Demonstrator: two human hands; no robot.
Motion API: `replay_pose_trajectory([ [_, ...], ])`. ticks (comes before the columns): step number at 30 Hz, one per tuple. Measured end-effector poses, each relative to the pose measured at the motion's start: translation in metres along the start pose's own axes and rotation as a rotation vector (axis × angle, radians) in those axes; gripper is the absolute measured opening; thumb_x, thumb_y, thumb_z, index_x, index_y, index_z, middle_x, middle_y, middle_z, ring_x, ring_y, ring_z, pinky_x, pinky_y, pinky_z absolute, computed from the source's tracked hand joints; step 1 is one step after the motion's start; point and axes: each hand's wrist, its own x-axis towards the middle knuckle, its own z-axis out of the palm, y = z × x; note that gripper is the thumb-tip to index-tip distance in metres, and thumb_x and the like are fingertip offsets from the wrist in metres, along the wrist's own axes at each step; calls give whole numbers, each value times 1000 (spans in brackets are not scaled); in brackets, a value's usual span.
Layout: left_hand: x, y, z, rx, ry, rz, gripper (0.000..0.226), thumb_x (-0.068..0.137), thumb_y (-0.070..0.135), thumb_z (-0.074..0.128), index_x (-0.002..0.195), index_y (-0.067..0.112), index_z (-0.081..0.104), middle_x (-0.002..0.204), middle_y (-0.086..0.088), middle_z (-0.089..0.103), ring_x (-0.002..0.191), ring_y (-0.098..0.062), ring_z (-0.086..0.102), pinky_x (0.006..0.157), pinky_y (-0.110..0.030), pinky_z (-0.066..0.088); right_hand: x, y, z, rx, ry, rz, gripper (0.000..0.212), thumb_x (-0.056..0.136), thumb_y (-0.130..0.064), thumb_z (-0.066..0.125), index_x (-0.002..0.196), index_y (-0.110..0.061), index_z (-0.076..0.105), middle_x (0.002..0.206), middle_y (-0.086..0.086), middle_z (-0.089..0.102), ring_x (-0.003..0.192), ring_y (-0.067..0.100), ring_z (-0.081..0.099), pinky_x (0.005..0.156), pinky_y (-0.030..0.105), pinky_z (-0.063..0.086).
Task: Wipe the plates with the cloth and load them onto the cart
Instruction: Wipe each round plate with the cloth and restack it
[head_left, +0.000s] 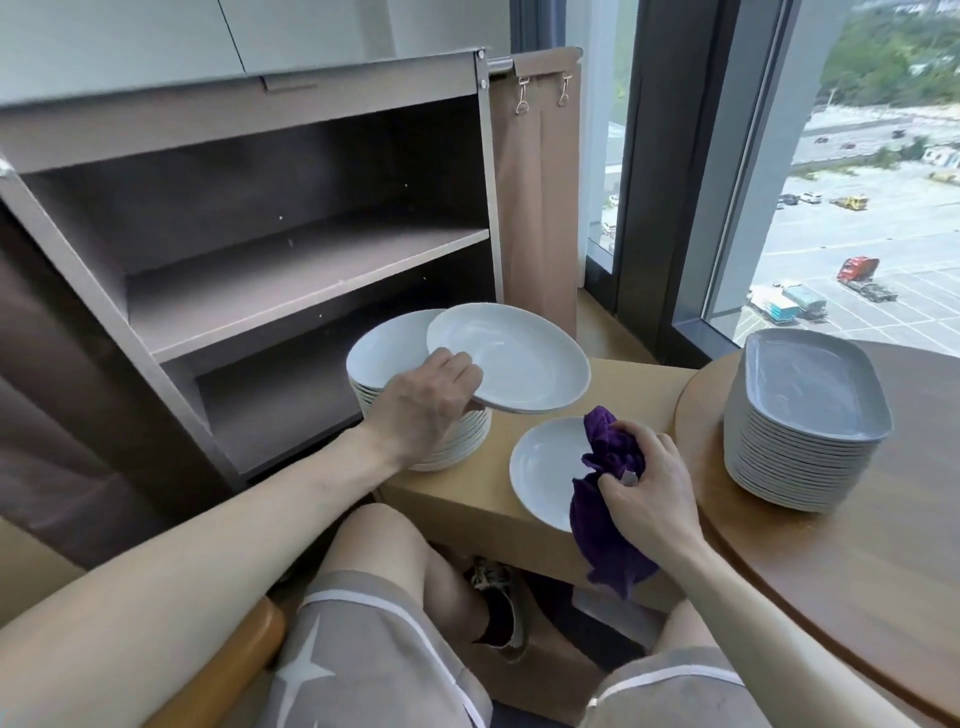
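Plate (519, 358) pinched by left hand (421, 400) over the stack (387, 351) beside cart (311, 270); right hand (649, 488) clenches cloth (608, 447).

Daylight comes through tall windows (883, 234) in dark frames (649, 156), which look down on a car park with lorries. A low pale-wood worktop (639, 384) stands beside a round, darker worktop (831, 571). Pale wall panels (156, 36) fill the upper left.

Stack of round white ceramic plates (457, 441) at the wooden bench's (457, 499) left end; single white plate (545, 467) rightward, at its front edge.
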Motion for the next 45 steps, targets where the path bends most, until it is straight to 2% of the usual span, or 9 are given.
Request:
replay_pose_trajectory([
  [4,-5,-18,-7,21,28,-122,19,79,-1,77,85,0,59,81,-14,58,74,-32,59,39,-39,51,1,0,0,19,-9,-18,59,78,-8,65,129,-37,58,108,-22,51,111,18,52,91,37,45],
  [7,-13,-27,0,-46,33,-324,15,87,4,69,89,0,54,89,-14,56,84,-35,57,46,-45,53,3,2,-2,14,-12,-35,58,79,-10,66,129,-36,57,109,-18,52,110,18,52,89,36,44],
  [15,-29,-43,30,-167,69,-653,29,92,21,71,86,10,45,89,-7,53,85,-29,53,59,-45,47,6,7,0,9,-19,-55,56,79,-10,67,128,-35,58,108,-15,53,109,18,52,87,36,46],
  [22,-42,-50,46,-183,103,-699,33,91,25,72,88,16,41,89,3,46,73,-19,47,57,-33,36,8,9,8,-16,-51,-81,58,80,-10,67,129,-39,55,114,-14,53,113,17,50,92,36,43],
  [27,-59,-46,58,-213,68,-682,18,93,28,61,96,19,46,96,1,51,83,-18,51,60,-31,40,10,12,11,-38,-74,-81,60,78,-12,66,132,-37,56,118,-10,53,116,20,50,96,41,46],
  [31,-64,-42,64,-185,-11,-634,29,91,28,58,114,12,53,114,-7,59,109,-25,54,83,-41,50,10,15,12,-59,-80,-78,58,77,-19,66,132,-38,55,117,-11,53,113,19,51,92,39,47],
  [34,-63,-42,66,-146,-57,-619,37,89,34,54,121,14,52,122,-6,59,120,-26,51,104,-51,41,10,15,14,-49,-75,-64,59,71,-29,59,129,-42,56,115,-15,52,108,14,51,86,32,43],
  [41,-57,-44,69,-156,-196,-623,42,87,39,52,121,14,49,123,-7,56,123,-29,48,112,-52,33,11,21,18,-104,-107,-55,59,80,-14,71,130,-41,55,115,-14,52,106,12,49,84,31,41],
  [45,-55,-22,67,-199,-35,-607,52,83,27,62,130,9,47,143,-13,43,138,-31,37,119,-53,25,11,22,19,-142,-112,-53,59,80,-14,70,131,-40,54,115,-15,50,104,10,47,85,34,42],
])
